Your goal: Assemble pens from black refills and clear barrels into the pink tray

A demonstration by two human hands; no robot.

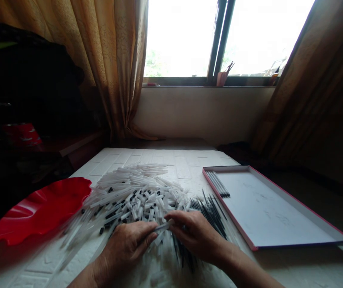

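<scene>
A red plastic dish (39, 212) with a wavy rim is noted at far left on a white, brick-patterned tabletop (195, 172), just beside a loose heap of translucent plastic tubes (135, 196), many showing black ends. The tubes are judged light, stiff and smooth, hence likely to slip and roll; pressure is best applied around the barrel, with thin walls possibly vulnerable to cracking.

The left hand (128, 246) is positioned at the near edge of the heap, its fingers (147, 236) curled and apparently closed on one translucent tube (162, 227). That tube is held between the two hands, its long axis lying nearly across the view and rising slightly to the right. Its ends are partly hidden. The right hand (194, 236) is placed at the tube's right end, with fingers (174, 218) curved over it; whether they grip the tube cannot be told.

Thin black rods (210, 212), possibly ink refills, are fanned out to the right of the hands, pointing variously toward the far and near edges. They are judged light and slender, and best taken along the shaft. A shallow white tray with a pink rim (230, 212) is set at right, with a short, parallel row of black rods (218, 184) at its far left corner.
</scene>
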